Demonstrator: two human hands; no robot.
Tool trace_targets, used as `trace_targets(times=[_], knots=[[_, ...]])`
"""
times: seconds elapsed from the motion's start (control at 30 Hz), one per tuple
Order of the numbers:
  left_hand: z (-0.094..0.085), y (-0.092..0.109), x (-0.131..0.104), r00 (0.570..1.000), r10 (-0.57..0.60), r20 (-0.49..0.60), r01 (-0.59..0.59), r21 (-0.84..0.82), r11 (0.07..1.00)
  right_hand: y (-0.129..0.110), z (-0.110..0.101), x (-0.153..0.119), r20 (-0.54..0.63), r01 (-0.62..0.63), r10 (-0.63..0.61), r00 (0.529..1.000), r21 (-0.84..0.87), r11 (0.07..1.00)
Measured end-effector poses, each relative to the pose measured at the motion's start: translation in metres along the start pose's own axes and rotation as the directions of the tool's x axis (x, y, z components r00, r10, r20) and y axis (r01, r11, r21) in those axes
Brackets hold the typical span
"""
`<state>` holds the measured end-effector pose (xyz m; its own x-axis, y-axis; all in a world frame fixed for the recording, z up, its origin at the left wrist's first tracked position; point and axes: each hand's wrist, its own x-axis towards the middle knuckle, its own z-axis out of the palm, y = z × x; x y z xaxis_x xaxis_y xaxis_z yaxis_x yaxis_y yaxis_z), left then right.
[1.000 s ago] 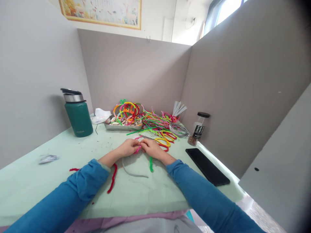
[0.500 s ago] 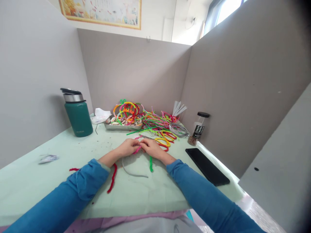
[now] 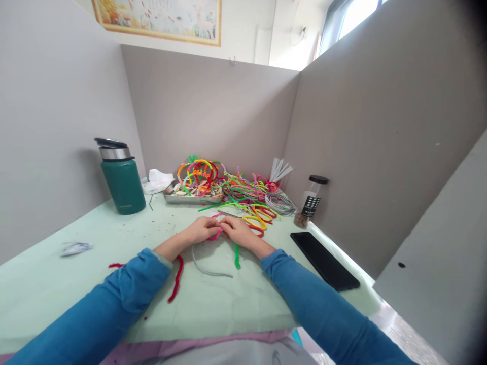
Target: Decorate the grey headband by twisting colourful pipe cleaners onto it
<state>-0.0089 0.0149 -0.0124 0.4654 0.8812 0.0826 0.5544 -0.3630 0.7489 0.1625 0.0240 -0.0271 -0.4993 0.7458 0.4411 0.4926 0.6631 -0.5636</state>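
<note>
My left hand (image 3: 201,230) and my right hand (image 3: 238,231) meet over the middle of the table, fingertips pinched close together. Between them is a pink pipe cleaner (image 3: 216,235), bent, with parts showing above and below my fingers. Both hands are closed on it; the exact spot they grip is hidden. A grey wire (image 3: 209,272) curves out on the table below my left hand. Under my right wrist a green pipe cleaner (image 3: 237,257) pokes out. Close to my left forearm lies a red pipe cleaner (image 3: 176,281).
Behind my hands stand a metal tray (image 3: 194,199) with pipe-cleaner hoops, a heap of coloured pipe cleaners (image 3: 247,187) and a wire coil (image 3: 280,204). Scissors (image 3: 255,221) lie by my right hand. A green bottle (image 3: 124,185) is left; a jar (image 3: 310,203) and black phone (image 3: 324,260) are right.
My hands have stayed in nearly the same place, with only a slight shift of the fingers on the pink pipe cleaner.
</note>
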Motion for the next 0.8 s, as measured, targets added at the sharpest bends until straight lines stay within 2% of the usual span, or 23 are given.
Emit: trace_targets(times=[0.2, 0.37, 0.8], knots=[[-0.0005, 0.0048, -0.0019, 1.000, -0.002, -0.017, 0.003, 0.017, 1.000, 0.0042, 0.0023, 0.0011, 0.004, -0.008, 0.008, 1.000, 0.040, 0.999], [0.0000, 0.0007, -0.0009, 0.999, 0.044, 0.001, -0.044, 0.015, 0.999, 0.0069, 0.0037, 0.0016, 0.011, 0.000, 0.000, 1.000, 0.054, 0.999], [0.0002, -0.0030, 0.0010, 0.997, 0.070, 0.014, -0.070, 0.001, 0.998, 0.0061, 0.0025, 0.0017, 0.018, -0.002, 0.001, 1.000, 0.058, 0.998]])
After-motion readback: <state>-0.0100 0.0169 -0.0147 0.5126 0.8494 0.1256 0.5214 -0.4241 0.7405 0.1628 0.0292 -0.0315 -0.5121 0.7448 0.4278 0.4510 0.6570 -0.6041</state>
